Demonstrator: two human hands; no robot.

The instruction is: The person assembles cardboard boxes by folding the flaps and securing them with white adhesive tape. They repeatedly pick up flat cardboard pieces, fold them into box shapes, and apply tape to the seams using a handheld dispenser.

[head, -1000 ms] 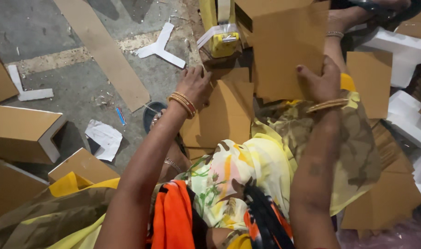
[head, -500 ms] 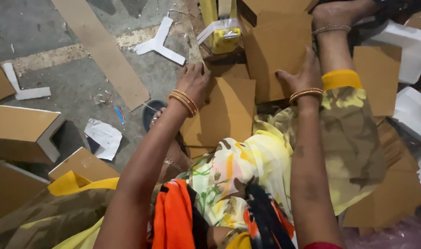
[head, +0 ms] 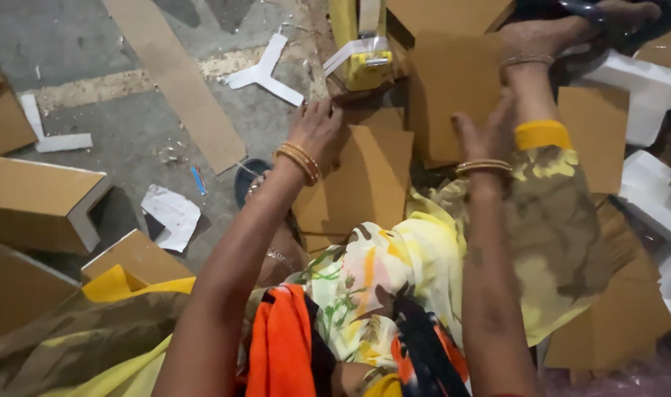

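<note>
Grey concrete floor (head: 93, 44), dusty, littered; dim light, soft shadows.

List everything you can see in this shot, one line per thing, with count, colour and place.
cardboard sheets: several, brown, stacked in the middle under the hands
long cardboard strip: one, brown, on the floor upper left
cardboard boxes: a few, brown, left edge
tape dispenser: one, yellow, top centre
white foam pieces: several, white, one Y-shaped on the floor, others at the right edge
crumpled paper: one, white, floor left of centre
floor: grey concrete, upper left
bangles: gold, on both wrists
foot: one, with an anklet, top right
left hand: flat on the cardboard stack
right hand: gripping an upright cardboard sheet
</note>
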